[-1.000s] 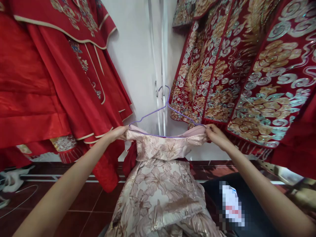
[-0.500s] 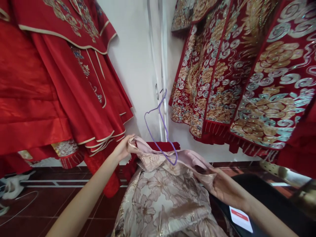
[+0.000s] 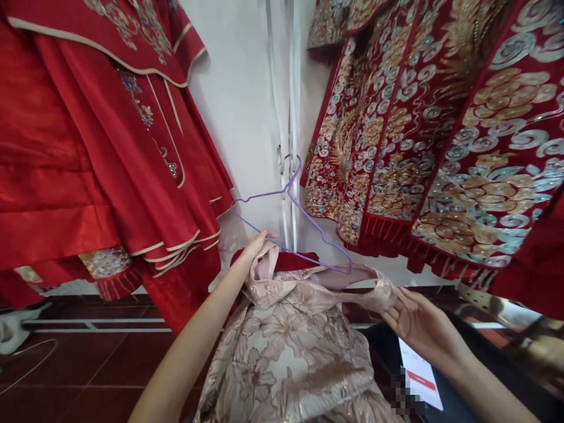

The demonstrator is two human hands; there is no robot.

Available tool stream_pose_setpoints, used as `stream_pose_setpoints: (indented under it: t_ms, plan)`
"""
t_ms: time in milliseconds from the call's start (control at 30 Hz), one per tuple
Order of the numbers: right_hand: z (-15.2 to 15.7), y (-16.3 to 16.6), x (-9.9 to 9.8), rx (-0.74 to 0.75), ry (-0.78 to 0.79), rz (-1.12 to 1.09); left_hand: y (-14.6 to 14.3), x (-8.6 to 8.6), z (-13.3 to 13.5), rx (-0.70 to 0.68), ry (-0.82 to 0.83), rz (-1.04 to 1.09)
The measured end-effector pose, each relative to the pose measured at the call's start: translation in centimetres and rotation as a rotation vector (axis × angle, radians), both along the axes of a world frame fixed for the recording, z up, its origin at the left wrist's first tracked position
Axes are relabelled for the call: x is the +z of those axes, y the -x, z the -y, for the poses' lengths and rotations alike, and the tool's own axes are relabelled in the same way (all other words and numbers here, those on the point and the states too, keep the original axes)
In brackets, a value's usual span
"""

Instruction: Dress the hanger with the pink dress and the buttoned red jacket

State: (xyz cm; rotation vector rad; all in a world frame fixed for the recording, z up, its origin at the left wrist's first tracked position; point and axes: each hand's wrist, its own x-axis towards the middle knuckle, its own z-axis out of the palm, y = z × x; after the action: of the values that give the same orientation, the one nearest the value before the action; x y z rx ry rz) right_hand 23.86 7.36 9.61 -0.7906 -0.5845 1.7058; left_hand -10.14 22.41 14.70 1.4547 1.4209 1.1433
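Note:
A pale pink dress (image 3: 282,335) with a floral, gold-glinting pattern hangs low in front of me, its neckline spread between my hands. At its left shoulder edge, my left hand (image 3: 254,249) is closed on the cloth, its fingertips against the lower bar of a purple wire hanger (image 3: 324,238). The hanger lies tilted at the neck opening, its right end over the dress's pink lining and its hook up by the white metal bars. On the other side, my right hand (image 3: 418,323) pinches the dress's right shoulder part; its thumb is partly hidden.
Red garments (image 3: 145,170) hang at the left, and richly embroidered red ones (image 3: 392,153) at the right. White vertical bars (image 3: 282,88) stand in the corner between. A phone with a lit screen (image 3: 420,376) lies on a dark surface at lower right. White shoes (image 3: 15,329) are at far left.
The hanger has swung round to show more of its width, its right end shifting right. My left hand has moved right and up to the hanger's bar; my right hand has drawn slightly up and outward.

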Motion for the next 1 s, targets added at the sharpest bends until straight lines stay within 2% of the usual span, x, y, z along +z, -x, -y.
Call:
stream_pose_setpoints:
  t_ms: [100, 200, 333, 433, 600, 667, 733, 833, 900, 1000]
  plan:
    - [-0.6, 0.2, 0.9, -0.016, -0.092, 0.062, -1.2, -1.1, 1.2, 0.042, 0.031, 0.077]
    - [-1.5, 0.4, 2.6, -0.057, -0.208, 0.207, -2.2, -1.7, 2.4, 0.045, -0.011, 0.062]
    - [-3.0, 0.6, 5.7, -0.134, -0.365, 0.356, -3.2, -2.2, 3.2, 0.128, -0.17, 0.059]
    - [-4.0, 0.8, 8.4, -0.123, -0.476, 0.486, -3.9, -2.7, 3.5, 0.19, -0.272, 0.053]
    - [-5.5, 2.0, 12.7, 0.038, -0.667, 0.69, -5.0, -3.0, 4.2, 0.151, -0.17, 0.011]
    - [-6.2, 2.3, 13.5, 0.012, -0.682, 0.88, -5.3, -2.8, 4.3, 0.113, -0.134, 0.007]
    - [-7.0, 2.3, 13.6, -0.146, -0.727, 1.136, -5.4, -2.8, 4.3, 0.086, -0.116, 0.02]
    - [-8.2, 2.0, 12.4, -0.427, -0.909, 1.422, -5.5, -2.9, 3.9, 0.065, -0.087, 0.04]
    - [-8.9, 1.8, 11.3, -0.443, -1.004, 1.445, -5.5, -3.0, 3.6, 0.045, -0.059, 0.046]
    - [-9.8, 1.7, 9.7, -0.3, -1.009, 1.473, -5.3, -3.0, 3.0, 0.005, 0.016, 0.063]
